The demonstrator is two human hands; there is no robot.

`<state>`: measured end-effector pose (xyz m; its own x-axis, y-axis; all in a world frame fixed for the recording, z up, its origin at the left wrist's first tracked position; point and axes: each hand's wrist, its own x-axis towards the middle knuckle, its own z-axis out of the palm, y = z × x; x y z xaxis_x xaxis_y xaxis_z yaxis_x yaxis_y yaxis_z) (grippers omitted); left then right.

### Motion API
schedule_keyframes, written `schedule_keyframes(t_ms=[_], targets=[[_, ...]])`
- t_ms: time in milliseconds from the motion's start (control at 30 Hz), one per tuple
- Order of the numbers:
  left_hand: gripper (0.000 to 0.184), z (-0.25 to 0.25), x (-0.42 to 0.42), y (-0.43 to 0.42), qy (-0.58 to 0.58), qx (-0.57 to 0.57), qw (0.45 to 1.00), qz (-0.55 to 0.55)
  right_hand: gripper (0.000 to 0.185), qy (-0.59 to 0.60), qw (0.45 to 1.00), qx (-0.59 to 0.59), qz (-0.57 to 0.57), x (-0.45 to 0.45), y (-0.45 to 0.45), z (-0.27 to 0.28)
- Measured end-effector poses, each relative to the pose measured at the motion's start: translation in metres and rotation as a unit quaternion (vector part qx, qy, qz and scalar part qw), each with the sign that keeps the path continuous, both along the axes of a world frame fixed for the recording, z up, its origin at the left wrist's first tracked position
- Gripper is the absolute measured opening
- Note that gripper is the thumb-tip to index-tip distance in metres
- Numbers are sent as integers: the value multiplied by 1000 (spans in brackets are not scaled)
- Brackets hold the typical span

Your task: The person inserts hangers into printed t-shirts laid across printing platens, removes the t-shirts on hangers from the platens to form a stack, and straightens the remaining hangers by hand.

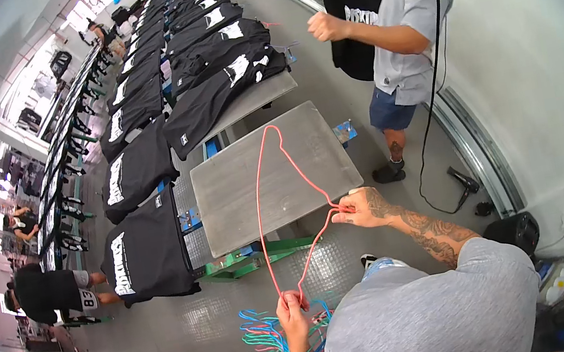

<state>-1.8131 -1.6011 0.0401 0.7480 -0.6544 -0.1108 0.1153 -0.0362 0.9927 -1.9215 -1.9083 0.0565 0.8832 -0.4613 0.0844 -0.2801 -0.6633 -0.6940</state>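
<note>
A pink wire hanger [258, 202] is stretched between my two hands, over the edge of a bare grey metal platen [270, 170]. My right hand [356, 209], at the end of a tattooed forearm, is closed on the hanger's right part. Lower down, my left hand [292, 310] is closed around the opposite end. Many coloured hangers [274, 349] in blue, green and red hang in a bunch by my left forearm.
Black printed shirts [147, 251] lie on platens in long rows. A co-worker in grey [410, 28] stands at the right, holding a black shirt [352, 30] on a hanger. Another person [47, 290] bends at the left. A hair dryer [464, 183] lies on the floor.
</note>
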Motion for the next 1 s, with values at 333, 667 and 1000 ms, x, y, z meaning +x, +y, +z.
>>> schedule_keyframes(t_ms=[333, 667, 1000], targets=[[39, 7, -8, -20, -21, 1, 994, 106, 54, -31, 998, -6, 50, 43, -25, -14], [83, 10, 17, 25, 45, -136, 984, 103, 55, 19, 981, 137, 138, 105, 40, -14], [28, 6, 57, 150, 15, -76, 995, 58, 46, -152, 795, 583, 65, 227, 153, -17]])
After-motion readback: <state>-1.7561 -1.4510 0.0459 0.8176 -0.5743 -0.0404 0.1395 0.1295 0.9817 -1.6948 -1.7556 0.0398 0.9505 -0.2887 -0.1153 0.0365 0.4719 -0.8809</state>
